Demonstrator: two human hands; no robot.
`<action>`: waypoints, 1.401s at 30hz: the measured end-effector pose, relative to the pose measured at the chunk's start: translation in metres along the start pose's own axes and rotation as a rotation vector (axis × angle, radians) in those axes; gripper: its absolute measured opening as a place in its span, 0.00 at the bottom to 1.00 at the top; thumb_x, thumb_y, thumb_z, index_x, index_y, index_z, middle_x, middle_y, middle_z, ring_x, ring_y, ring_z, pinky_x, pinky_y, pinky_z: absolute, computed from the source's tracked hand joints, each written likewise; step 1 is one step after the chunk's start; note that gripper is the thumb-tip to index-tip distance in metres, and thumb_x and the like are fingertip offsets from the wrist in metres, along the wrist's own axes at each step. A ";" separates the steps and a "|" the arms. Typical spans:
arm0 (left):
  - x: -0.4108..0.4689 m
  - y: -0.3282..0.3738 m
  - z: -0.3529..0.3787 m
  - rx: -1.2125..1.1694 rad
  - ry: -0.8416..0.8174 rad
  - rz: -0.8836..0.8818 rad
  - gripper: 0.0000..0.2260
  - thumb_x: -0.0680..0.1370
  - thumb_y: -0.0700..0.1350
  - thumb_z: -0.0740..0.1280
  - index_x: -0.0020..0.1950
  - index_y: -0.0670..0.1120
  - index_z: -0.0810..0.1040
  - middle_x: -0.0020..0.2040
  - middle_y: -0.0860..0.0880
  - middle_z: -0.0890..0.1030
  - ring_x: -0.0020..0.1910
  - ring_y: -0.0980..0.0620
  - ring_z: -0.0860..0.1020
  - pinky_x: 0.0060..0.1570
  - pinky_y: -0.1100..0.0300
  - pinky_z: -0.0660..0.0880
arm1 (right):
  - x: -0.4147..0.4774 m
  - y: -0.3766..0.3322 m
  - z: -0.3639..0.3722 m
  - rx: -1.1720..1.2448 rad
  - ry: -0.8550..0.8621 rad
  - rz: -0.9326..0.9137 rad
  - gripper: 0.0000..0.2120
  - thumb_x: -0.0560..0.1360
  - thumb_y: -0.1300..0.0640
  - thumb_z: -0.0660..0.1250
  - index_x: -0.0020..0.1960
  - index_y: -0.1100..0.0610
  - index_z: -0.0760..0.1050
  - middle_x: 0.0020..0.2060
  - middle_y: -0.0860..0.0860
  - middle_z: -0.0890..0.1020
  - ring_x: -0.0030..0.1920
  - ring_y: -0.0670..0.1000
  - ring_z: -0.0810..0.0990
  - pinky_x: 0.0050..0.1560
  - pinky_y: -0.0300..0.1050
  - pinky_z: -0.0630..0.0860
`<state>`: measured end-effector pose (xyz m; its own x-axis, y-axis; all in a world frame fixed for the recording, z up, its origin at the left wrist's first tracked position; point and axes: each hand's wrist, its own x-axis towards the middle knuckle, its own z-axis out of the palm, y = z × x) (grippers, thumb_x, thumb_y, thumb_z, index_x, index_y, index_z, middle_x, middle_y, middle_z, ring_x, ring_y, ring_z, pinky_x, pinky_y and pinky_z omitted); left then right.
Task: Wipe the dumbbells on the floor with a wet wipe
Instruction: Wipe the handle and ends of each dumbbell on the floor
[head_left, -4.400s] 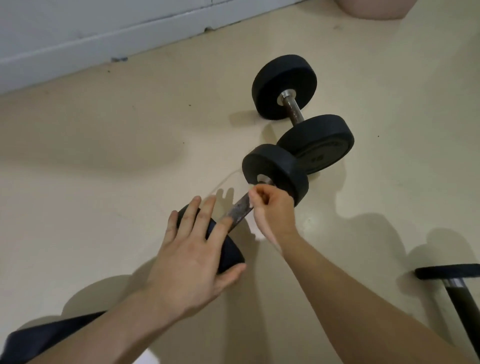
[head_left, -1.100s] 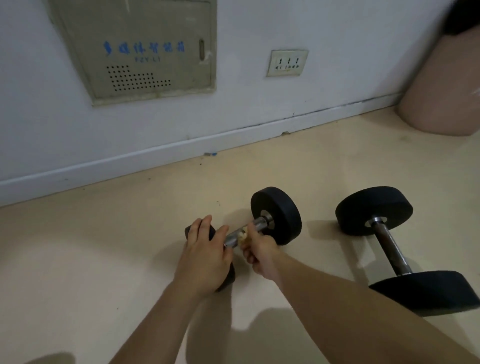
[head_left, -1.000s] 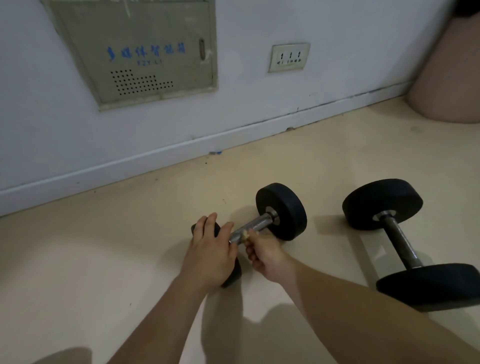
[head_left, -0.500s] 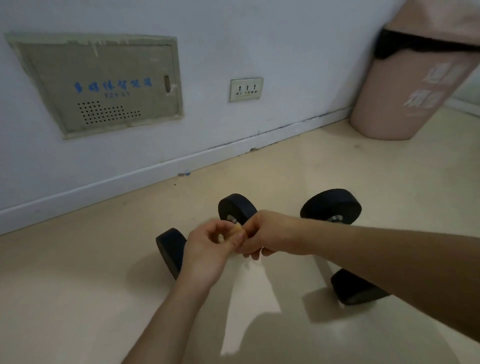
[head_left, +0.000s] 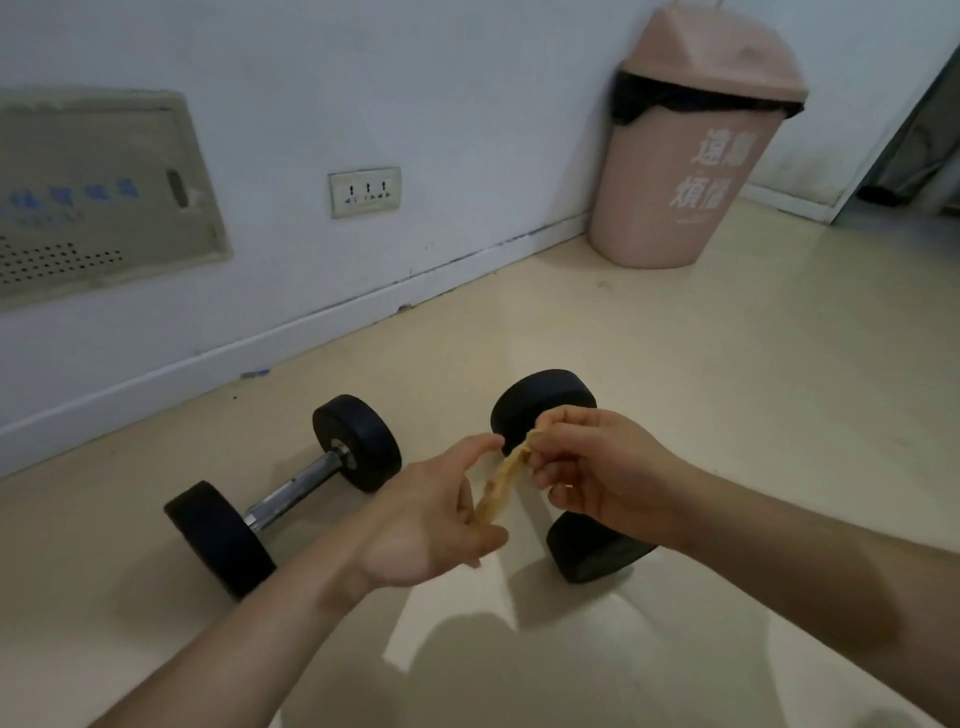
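Observation:
Two black dumbbells lie on the cream floor. The left dumbbell (head_left: 283, 491) shows its steel bar and both black heads. The right dumbbell (head_left: 576, 483) is partly hidden behind my hands; only its two heads show. Both hands are raised above the floor, between the dumbbells. My right hand (head_left: 592, 467) pinches the top of a crumpled, yellowish-stained wet wipe (head_left: 501, 486). My left hand (head_left: 441, 514) pinches the wipe's lower part, palm turned toward me. The wipe is stretched between them.
A pink swing-lid bin (head_left: 691, 140) with a black liner stands against the wall at the back right. The white wall carries a socket plate (head_left: 364, 191) and a grey metal panel (head_left: 98, 192). A doorway opens at the far right.
Both hands have left the left dumbbell and risen, holding the wipe between them. The view has swung up and to the right, bringing the bin into sight.

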<state>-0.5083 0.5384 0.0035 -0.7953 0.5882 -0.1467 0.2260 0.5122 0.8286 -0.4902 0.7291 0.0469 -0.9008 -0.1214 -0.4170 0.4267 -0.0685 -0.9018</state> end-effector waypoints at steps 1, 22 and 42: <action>0.006 0.009 0.007 -0.068 -0.046 0.000 0.18 0.73 0.49 0.71 0.60 0.60 0.72 0.32 0.54 0.74 0.31 0.57 0.76 0.36 0.57 0.78 | -0.002 0.001 -0.010 0.009 -0.002 -0.017 0.06 0.76 0.65 0.64 0.43 0.58 0.76 0.33 0.55 0.78 0.30 0.49 0.76 0.30 0.39 0.72; 0.164 0.084 0.110 -0.652 0.419 -0.374 0.16 0.82 0.50 0.59 0.50 0.42 0.82 0.41 0.45 0.83 0.38 0.53 0.79 0.41 0.58 0.74 | 0.040 0.029 -0.181 -0.156 0.137 -0.204 0.07 0.74 0.59 0.70 0.50 0.55 0.83 0.40 0.47 0.86 0.42 0.44 0.84 0.40 0.33 0.77; 0.166 0.063 0.199 0.312 0.282 -0.322 0.26 0.73 0.59 0.68 0.69 0.57 0.67 0.64 0.59 0.71 0.63 0.55 0.68 0.59 0.61 0.69 | 0.090 0.054 -0.243 -0.286 0.268 -0.326 0.09 0.76 0.58 0.68 0.48 0.45 0.80 0.43 0.39 0.82 0.45 0.39 0.81 0.44 0.33 0.77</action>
<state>-0.5143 0.7922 -0.0762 -0.9626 0.2018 -0.1805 0.0684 0.8264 0.5589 -0.5684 0.9552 -0.0668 -0.9885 0.1221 -0.0891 0.1143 0.2180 -0.9692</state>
